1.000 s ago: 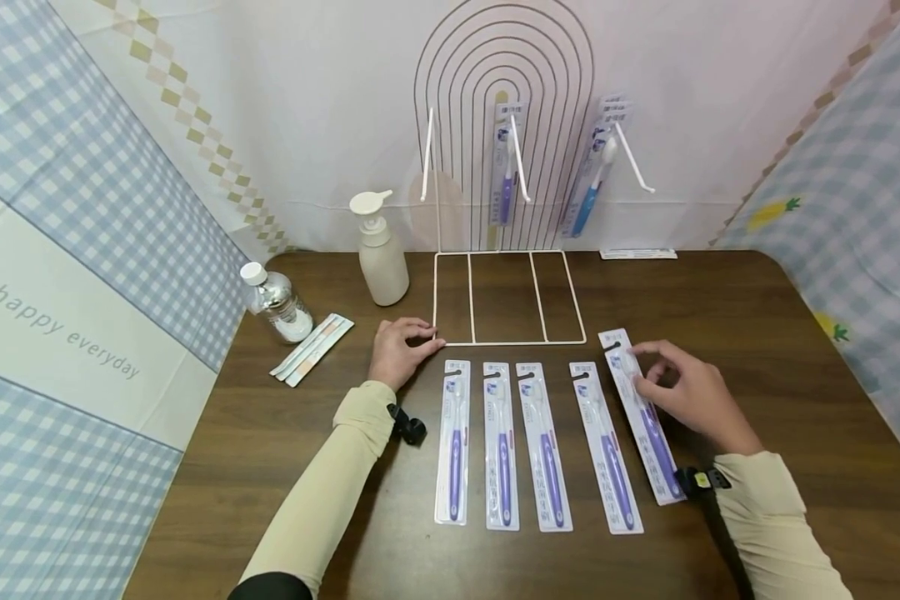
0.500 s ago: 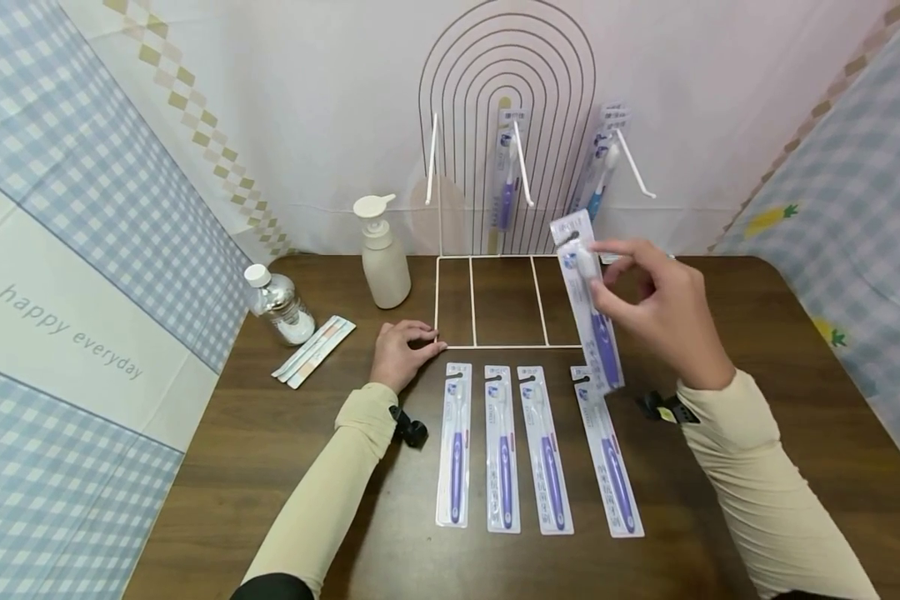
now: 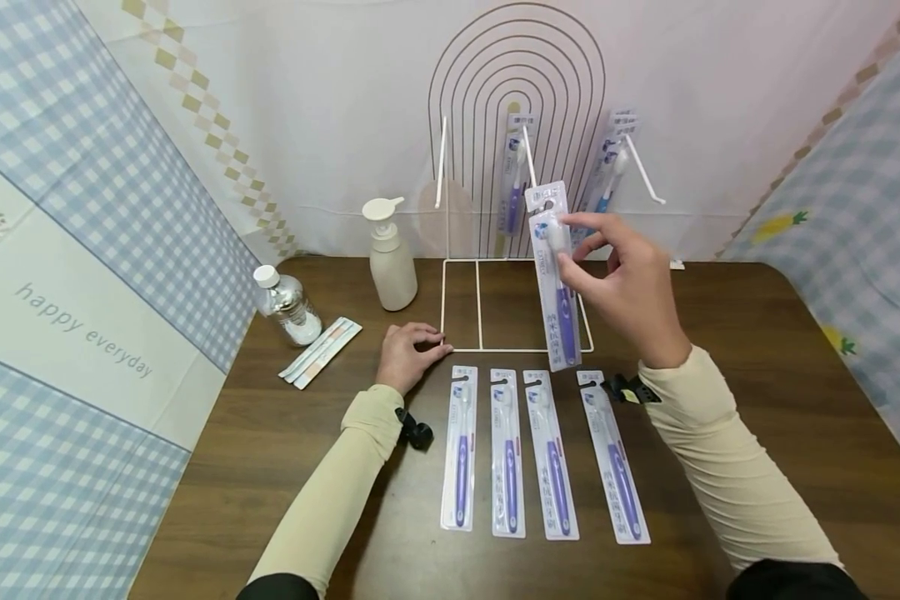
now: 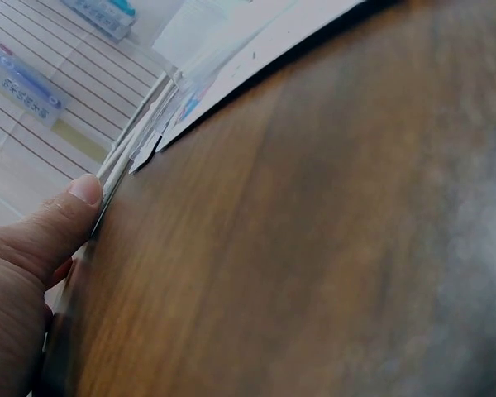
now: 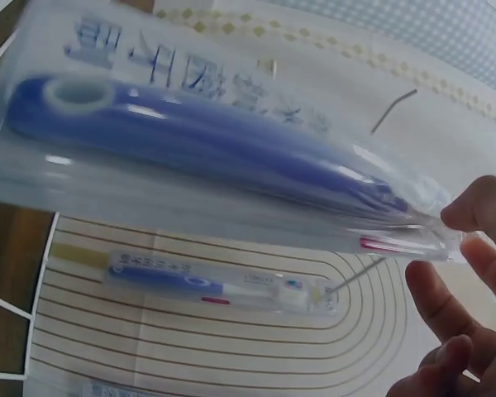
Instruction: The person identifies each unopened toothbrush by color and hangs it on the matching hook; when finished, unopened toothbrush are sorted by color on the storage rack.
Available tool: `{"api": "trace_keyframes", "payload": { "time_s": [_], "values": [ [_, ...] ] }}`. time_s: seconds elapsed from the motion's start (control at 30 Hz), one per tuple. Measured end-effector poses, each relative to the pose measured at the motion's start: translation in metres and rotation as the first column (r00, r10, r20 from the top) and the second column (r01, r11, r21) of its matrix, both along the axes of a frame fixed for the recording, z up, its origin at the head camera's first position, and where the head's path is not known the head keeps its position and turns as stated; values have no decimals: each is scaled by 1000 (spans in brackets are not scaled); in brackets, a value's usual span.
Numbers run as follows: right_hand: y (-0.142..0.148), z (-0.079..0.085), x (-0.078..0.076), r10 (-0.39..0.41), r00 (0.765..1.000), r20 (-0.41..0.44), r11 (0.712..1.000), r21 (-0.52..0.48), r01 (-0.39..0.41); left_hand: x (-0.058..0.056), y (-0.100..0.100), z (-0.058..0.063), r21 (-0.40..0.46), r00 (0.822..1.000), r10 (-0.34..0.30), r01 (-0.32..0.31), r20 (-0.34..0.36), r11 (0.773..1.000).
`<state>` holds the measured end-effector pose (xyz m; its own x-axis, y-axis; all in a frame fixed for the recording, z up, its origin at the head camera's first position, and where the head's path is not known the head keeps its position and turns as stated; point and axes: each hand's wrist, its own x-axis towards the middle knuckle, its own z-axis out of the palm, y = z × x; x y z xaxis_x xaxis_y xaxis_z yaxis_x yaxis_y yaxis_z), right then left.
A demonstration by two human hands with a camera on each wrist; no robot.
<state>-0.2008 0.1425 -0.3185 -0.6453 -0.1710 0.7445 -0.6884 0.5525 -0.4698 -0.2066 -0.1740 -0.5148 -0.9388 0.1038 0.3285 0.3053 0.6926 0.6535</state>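
One packaged toothbrush [image 3: 553, 287], held above the table [image 3: 757, 417] by the wire rack [image 3: 479, 308]; right hand [image 3: 630, 283] pinching its upper right edge. Left hand [image 3: 407, 357]: pinching the rack's near-left corner. Risk, judged: one-sided hold could let it swivel, catching the middle hook [image 3: 529, 157].

Packaged toothbrush [image 5: 211, 153] between the fingers [image 5: 486, 207]

In the lower centre of the frame, four toothbrush packs [image 3: 510, 475] lie on the table [image 3: 232, 467] before the wire rack [image 3: 479, 308], with a pump bottle [image 3: 393, 271] left of the rack and a second bottle [image 3: 291, 310] farther left.
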Motion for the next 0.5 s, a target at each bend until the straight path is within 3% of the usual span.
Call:
{"api": "trace_keyframes", "payload": {
  "time_s": [0.2,0.5],
  "values": [
    [-18,-10,-19,-23,998,55,998,-57,26,0,-1,1,-9,1000,5,-5,13,1000],
    [-44,-21,-80,-118,988,99,984,-121,130,0,-1,-1,-13,1000,-2,2,-13,1000]
  ]
}}
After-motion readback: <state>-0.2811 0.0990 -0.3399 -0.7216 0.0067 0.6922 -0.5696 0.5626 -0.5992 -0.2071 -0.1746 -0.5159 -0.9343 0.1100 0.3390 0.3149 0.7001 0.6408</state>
